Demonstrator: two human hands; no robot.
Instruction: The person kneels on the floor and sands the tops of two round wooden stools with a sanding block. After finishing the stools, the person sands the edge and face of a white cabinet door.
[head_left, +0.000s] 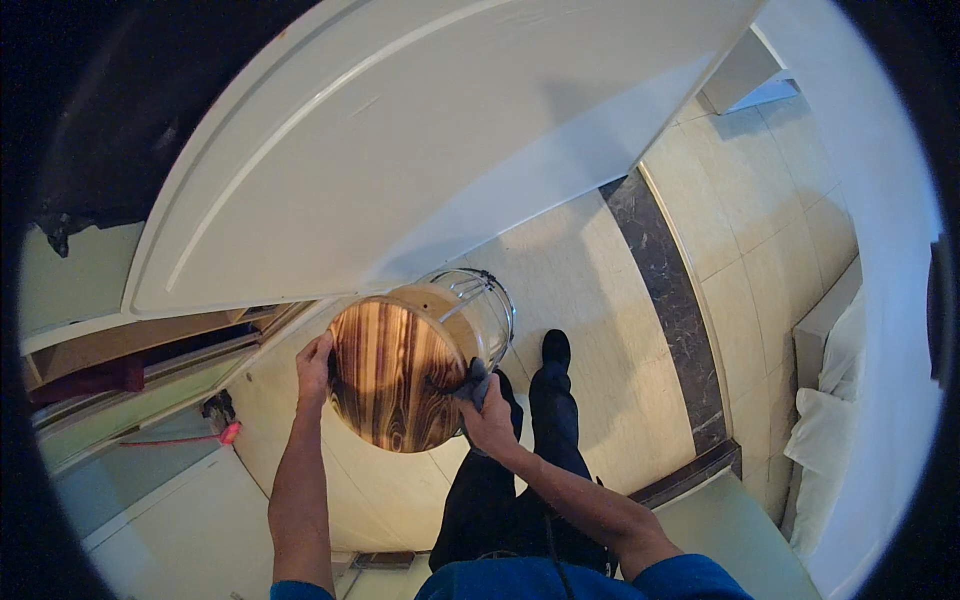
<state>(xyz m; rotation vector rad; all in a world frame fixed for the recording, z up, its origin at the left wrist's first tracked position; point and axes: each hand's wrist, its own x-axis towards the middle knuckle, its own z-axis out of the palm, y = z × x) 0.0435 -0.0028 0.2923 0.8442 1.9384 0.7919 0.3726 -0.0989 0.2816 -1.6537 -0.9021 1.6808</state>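
Note:
A round wooden stool seat (397, 375) with dark, burnt-looking grain tilts in front of me. Chrome metal legs and a ring (504, 300) extend from behind it toward the upper right. My left hand (313, 367) grips the seat's left edge. At its right edge, my right hand (487, 420) holds a grey cloth (474, 384) against the rim. The cloth is bunched between thumb and fingers. The seat hides part of the stool's frame.
A large white door panel (420, 150) stands beyond the stool. Open shelving (187, 337) is at the left, near a pink object (229, 433). A dark marble threshold strip (664, 292) crosses the tiled floor at right, with white fabric (821, 442) farther right.

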